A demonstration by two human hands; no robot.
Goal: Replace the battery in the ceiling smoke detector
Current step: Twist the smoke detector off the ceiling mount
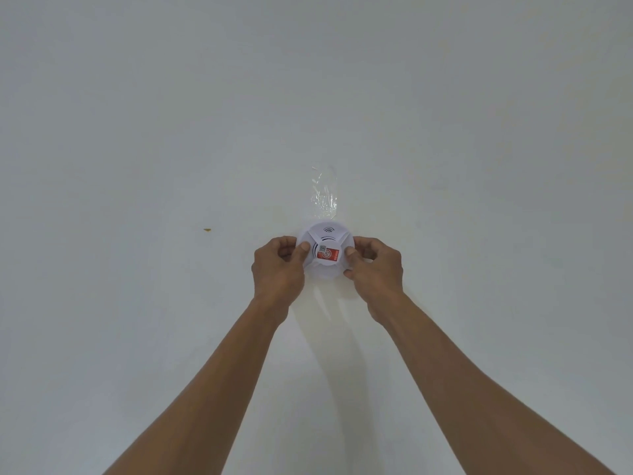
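Note:
A round white smoke detector [325, 234] sits against the white ceiling, with a red sticker [328, 254] and a small code label on its face. My left hand [279, 267] grips its left rim, thumb pressed on the front. My right hand [373, 265] grips its right rim in the same way, thumb on the face. Both arms reach up from the bottom of the view. No battery is visible.
A strip of clear, crinkled tape [323, 193] runs from the detector's far edge along the ceiling. A small orange speck [207, 230] marks the ceiling to the left. The plain white ceiling [137, 114] fills all else.

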